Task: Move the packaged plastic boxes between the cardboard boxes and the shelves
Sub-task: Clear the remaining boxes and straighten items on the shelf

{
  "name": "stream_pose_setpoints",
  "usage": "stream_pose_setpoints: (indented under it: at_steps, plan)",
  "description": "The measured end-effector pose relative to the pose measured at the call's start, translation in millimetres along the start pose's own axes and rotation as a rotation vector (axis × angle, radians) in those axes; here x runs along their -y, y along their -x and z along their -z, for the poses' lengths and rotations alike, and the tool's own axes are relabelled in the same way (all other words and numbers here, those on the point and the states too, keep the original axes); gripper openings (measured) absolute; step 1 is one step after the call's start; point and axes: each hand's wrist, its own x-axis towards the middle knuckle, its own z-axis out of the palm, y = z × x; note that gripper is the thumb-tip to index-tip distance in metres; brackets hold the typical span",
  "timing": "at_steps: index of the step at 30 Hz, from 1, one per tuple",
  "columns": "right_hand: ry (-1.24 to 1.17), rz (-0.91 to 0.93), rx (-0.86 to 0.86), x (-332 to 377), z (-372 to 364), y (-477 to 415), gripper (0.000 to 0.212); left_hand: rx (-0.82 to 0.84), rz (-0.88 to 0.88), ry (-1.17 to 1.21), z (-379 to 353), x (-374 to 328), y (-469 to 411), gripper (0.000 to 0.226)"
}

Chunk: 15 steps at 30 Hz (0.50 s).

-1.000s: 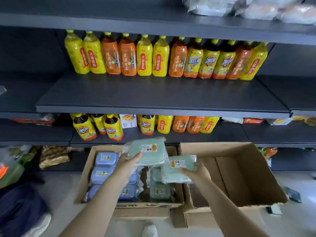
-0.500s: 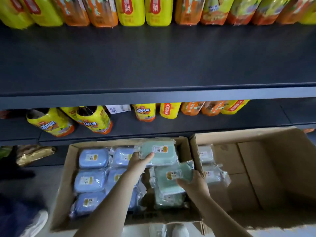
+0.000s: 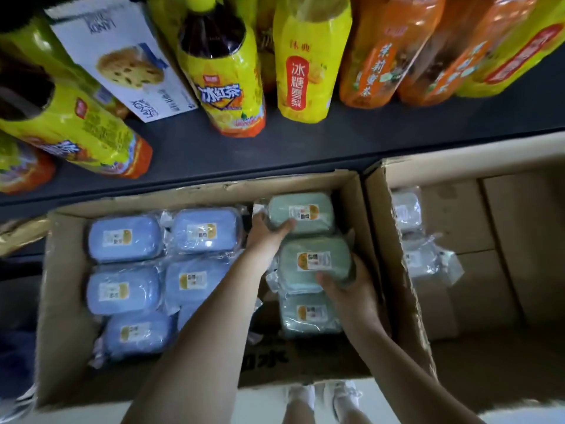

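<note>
In the left cardboard box (image 3: 61, 301), which stands on the floor below a dark shelf (image 3: 305, 142), wrapped plastic boxes lie flat with their labels up. Five blue boxes (image 3: 125, 238) fill its left side in two columns. On its right side three green ones sit in a line running away from the person.

The left hand (image 3: 264, 237) grips the far green box (image 3: 305, 214) at its left end, with the thumb curled over the top. This box sits close to the far wall. The right hand (image 3: 351, 289) holds the middle green box (image 3: 312, 258) at its near right corner, fingers wrapped round the side and thumb on top beside the label. That box partly covers the near green box (image 3: 308, 315). I cannot tell whether either held box is lifted clear of what lies under it.

The right cardboard box (image 3: 458, 215) stands against the left one. Two pale boxes (image 3: 406, 209) in clear wrap lie along its left wall.

On the shelf stand bottles (image 3: 229, 87) with yellow and orange labels. A white biscuit carton (image 3: 122, 62) leans among them. White shoes (image 3: 321, 396) show just past the near edge of the left cardboard box.
</note>
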Motion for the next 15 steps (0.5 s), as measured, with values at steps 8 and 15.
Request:
stream_pose_setpoints:
  at_steps: [8,15]
  plan:
    - [0.096,-0.062,-0.079,-7.2,-13.3,-19.8,0.063,0.113,0.009,-0.094,2.7,-4.9,-15.8,0.068]
    - [0.328,0.070,-0.152,-12.8,-20.4,-17.7,0.077,0.205,-0.041,-0.081,13.8,12.3,-17.8,0.068]
